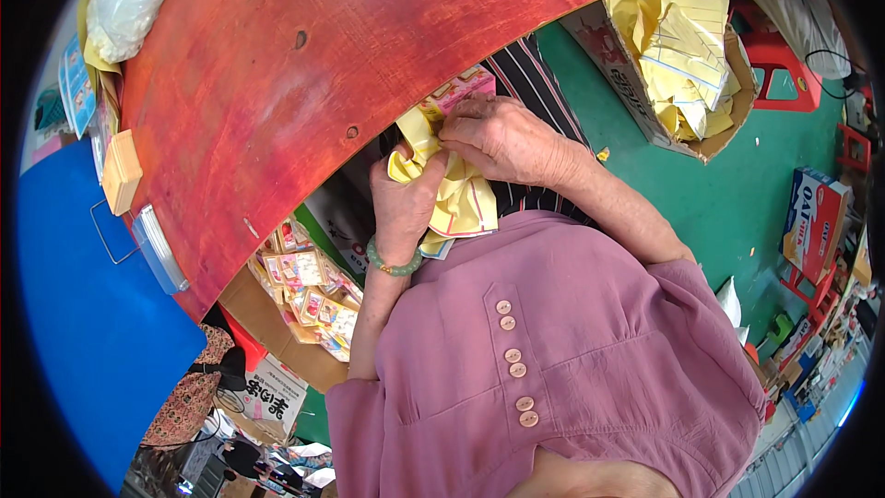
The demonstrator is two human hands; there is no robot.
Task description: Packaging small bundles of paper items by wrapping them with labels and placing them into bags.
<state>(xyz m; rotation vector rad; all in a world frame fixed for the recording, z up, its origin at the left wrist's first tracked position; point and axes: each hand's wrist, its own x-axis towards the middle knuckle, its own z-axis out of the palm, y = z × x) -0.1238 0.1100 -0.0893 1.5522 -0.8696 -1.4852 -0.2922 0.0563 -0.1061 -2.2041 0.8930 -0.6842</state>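
In my lap, at the table's edge, lies a crumpled piece of yellow lined paper [466,203]. My left hand [403,203], with a green bead bracelet [392,263] at the wrist, is closed around its left part. My right hand [502,138] is also closed, its fingertips pinching at the paper's upper part. A pink patterned pack [472,86] shows just beyond the right hand's knuckles, touching or close to them. My fingers partly hide both the pack and the paper's upper end.
A red wooden table [304,65] curves across in front. Right, a cardboard box [636,97] holds crumpled yellow paper by a red stool [784,74]. Left, an open carton [318,360] contains several small patterned packs. A wooden block [121,172] and blue board [83,314] lie farther left.
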